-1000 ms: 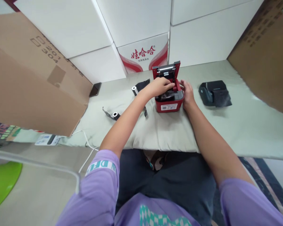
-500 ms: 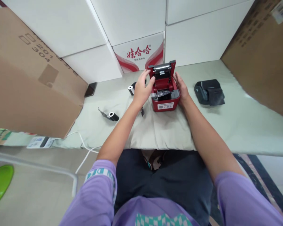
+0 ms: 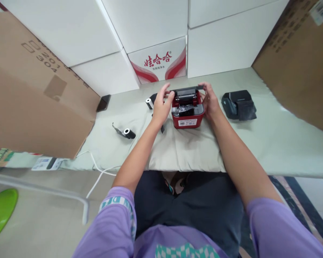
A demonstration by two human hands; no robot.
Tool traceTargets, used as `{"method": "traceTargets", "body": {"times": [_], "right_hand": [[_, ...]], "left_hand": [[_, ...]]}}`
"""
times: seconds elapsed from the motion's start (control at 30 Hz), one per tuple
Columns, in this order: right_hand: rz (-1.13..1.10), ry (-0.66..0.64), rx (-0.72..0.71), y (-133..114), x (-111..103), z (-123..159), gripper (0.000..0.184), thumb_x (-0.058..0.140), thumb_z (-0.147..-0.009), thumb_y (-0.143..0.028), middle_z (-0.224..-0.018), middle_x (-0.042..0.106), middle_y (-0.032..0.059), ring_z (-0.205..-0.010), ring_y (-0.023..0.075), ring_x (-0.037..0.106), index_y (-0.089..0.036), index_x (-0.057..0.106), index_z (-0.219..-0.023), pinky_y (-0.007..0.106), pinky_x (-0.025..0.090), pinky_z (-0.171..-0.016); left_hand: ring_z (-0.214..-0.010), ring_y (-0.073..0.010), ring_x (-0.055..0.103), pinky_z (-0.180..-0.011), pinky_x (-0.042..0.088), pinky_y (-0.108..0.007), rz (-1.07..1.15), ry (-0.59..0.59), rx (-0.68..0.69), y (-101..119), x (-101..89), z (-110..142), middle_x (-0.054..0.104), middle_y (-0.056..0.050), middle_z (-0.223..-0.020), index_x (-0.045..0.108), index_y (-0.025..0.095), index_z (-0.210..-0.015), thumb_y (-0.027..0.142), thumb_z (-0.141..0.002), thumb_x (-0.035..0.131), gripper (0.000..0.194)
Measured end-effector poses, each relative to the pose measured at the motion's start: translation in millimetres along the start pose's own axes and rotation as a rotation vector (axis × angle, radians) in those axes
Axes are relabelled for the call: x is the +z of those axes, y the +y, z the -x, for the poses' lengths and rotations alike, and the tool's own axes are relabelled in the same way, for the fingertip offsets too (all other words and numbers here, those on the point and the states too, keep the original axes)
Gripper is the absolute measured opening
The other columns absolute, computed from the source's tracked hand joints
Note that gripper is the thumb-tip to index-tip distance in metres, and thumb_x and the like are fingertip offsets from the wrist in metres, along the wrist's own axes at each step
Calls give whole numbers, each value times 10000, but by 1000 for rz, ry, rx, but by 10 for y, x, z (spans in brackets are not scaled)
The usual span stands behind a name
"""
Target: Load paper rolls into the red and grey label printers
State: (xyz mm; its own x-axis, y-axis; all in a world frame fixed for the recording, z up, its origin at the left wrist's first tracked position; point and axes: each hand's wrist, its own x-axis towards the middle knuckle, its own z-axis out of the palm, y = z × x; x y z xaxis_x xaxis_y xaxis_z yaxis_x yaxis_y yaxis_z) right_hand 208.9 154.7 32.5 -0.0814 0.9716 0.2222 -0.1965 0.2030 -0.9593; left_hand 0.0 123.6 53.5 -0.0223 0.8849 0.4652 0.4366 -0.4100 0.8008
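Observation:
A small red and black receipt printer (image 3: pixel 188 122) stands in front of me, its lid (image 3: pixel 187 90) tilted partly down over the body. Inside lies a crumpled black strip (image 3: pixel 185 108), and a white label with print is on the front. My left hand (image 3: pixel 162 104) grips the lid's left corner between thumb and fingers. At the opposite corner my right hand (image 3: pixel 211 101) has its fingers on the lid; some of them are hidden behind the printer. Close to my left wrist are one black paper roll (image 3: pixel 149 103) and a dark strip (image 3: pixel 162 128).
Another black roll (image 3: pixel 129 133) with a loose tail lies left of my forearm. A phone (image 3: pixel 103 103) rests by the left cardboard box (image 3: pixel 40 89). On the right are a black device (image 3: pixel 238 104) and a second cardboard box (image 3: pixel 304 68). White boxes (image 3: pixel 156 21) line the back.
The printer's lid has swung down from upright to a low tilt. My right hand has risen from the printer's side onto the lid's corner; the left has stayed at the left side.

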Motion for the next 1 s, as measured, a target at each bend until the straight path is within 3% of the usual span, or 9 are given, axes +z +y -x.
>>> {"method": "traceTargets", "body": {"times": [0.1,0.17,0.37,0.57,0.7,0.87,1.0], "right_hand": [[-4,55,-27,15,-43,16,535,652,-774,-768,-1143,652,27,-1183,279,618,-309,559,-1034,370,564,-854],[0,57,-16,12,-63,24,486,693,-746,-671,-1171,642,28,-1140,267,634,-304,557,-1035,349,558,-805],[37,51,92,15,-98,53,581,680,-730,-546,-1112,670,38,-940,227,661,-303,539,-1239,335,549,-720],[114,47,75,74,-138,49,623,682,-748,-541,-1128,684,54,-952,241,683,-302,570,-1312,327,562,-689],[161,43,73,36,-150,66,597,651,-767,-513,-1158,696,61,-1001,250,685,-294,586,-1318,332,574,-718],[270,71,141,-107,-171,186,499,641,-758,-404,-1118,722,66,-985,240,686,-263,652,-1237,331,585,-737],[323,76,228,-162,-196,258,403,614,-788,-382,-1019,730,53,-861,221,687,-258,699,-1162,301,560,-633]], "left_hand": [[-1151,-206,659,-1116,491,-374,-49,-55,-30,-5,-24,18,665,-73,-1191,716,232,-1070,326,-1010,576,179],[-1143,-205,658,-1124,483,-373,-54,-99,-62,-42,-26,31,646,-70,-1185,730,214,-1036,230,-933,628,145],[-1278,-241,611,-1154,471,-433,157,-185,-245,-131,3,52,618,-73,-1336,674,268,-1327,185,-879,620,459],[-1243,-235,642,-1111,523,-428,257,-213,-305,-114,48,61,559,-63,-1434,660,285,-1357,143,-857,586,525],[-1368,-250,560,-1225,430,-448,108,-188,-225,-144,64,60,550,-59,-1440,727,277,-1252,162,-882,577,415],[-1539,-295,383,-1315,251,-545,-175,-222,49,-74,40,193,491,-31,-1588,804,271,-1016,143,-933,520,322],[-1595,-296,328,-1327,219,-565,-197,-324,142,30,-43,360,415,-25,-1682,795,288,-1105,253,-1013,486,324]]}}
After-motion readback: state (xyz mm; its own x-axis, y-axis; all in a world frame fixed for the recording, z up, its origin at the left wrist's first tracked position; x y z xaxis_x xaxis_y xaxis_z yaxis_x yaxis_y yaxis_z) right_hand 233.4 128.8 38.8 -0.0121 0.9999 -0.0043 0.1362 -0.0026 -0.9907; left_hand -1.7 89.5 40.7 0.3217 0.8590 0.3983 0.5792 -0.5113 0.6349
